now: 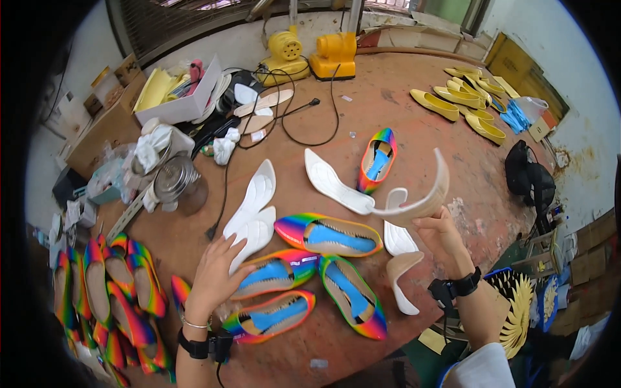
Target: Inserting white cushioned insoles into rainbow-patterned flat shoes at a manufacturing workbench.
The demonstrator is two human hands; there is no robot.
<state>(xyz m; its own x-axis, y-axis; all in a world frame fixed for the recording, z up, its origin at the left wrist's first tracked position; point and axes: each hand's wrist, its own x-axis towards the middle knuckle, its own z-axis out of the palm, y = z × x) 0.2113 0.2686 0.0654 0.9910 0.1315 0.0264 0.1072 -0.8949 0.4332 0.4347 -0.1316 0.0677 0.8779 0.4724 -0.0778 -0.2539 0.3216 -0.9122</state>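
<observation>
My right hand grips a curved pale insole by its edge, lifted above the table. Fingers apart, my left hand reaches over a rainbow flat shoe and beside a white insole; whether it touches either is hard to make out. Between the hands lie several more rainbow flats, such as one shoe and another shoe, with blue material inside. A rainbow flat stands farther back, beside a white insole. Loose insoles, including a curled insole, lie around the right hand.
Finished-looking rainbow shoes crowd the left edge. Yellow flats sit at the back right, near a black bag. At the back stand yellow machines with black cords. A metal-lidded jar and white box are at left.
</observation>
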